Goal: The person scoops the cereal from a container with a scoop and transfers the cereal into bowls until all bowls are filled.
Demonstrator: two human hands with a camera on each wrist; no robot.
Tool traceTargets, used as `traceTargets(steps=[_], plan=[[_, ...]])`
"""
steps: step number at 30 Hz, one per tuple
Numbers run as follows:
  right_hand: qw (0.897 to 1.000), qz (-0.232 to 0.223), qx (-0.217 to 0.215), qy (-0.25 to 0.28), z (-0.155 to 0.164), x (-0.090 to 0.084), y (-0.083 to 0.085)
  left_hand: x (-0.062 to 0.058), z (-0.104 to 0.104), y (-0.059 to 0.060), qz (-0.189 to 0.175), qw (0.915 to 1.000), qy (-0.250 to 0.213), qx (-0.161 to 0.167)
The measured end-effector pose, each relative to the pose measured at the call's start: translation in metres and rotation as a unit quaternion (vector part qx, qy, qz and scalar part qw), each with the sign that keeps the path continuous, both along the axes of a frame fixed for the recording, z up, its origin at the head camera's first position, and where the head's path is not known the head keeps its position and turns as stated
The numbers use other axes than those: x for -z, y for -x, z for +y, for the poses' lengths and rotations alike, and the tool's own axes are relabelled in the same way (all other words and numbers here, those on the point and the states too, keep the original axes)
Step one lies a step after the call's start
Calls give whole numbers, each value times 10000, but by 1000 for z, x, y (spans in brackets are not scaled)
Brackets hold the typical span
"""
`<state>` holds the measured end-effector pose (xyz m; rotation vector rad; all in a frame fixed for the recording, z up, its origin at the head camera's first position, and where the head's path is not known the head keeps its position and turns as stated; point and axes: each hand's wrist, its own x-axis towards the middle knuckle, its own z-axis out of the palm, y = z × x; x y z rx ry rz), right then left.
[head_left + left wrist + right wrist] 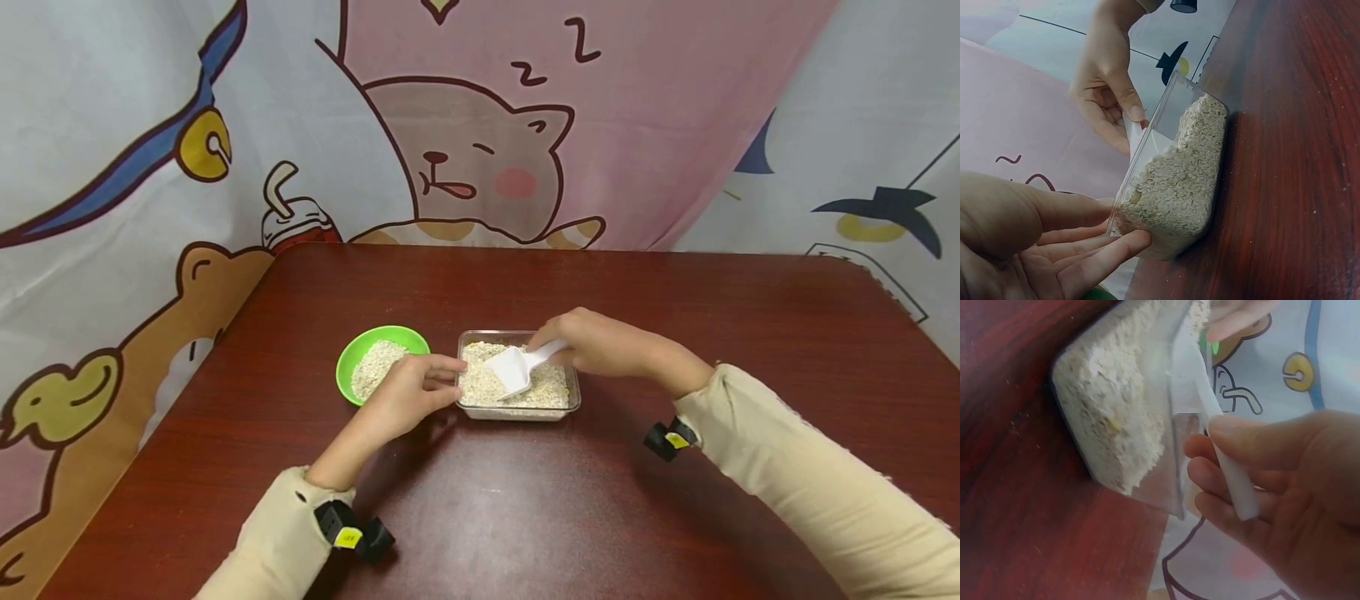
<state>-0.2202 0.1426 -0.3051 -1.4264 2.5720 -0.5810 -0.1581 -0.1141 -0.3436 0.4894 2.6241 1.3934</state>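
Observation:
A clear rectangular container (517,413) holds pale rolled oats (477,379), heaped unevenly against its walls in the wrist views. My right hand (596,343) grips the handle of a white plastic scoop (513,369), thumb on one side and fingers on the other. The scoop's head slants down to the oats, inside the rim. At the container's left end, my left hand (408,387) rests fairly straight fingertips against the rim and wall (1172,212). Beside that hand, on its left, a green bowl (345,367) contains more oats (377,365).
Everything stands on a dark red-brown wooden table (480,508). A cartoon-printed cloth (465,133) hangs behind the table and along its sides. Small black cameras (352,533) are strapped at both sleeve cuffs.

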Motion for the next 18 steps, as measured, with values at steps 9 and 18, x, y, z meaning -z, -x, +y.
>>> traceTargets(steps=[9, 18], plan=[[9999, -100, 121, -13, -4, 10, -3, 0, -1, 0, 9, 10000, -23, 37], [9996, 129, 73, 247, 3, 20, -5, -1, -1, 1, -10, 10000, 9, 36]])
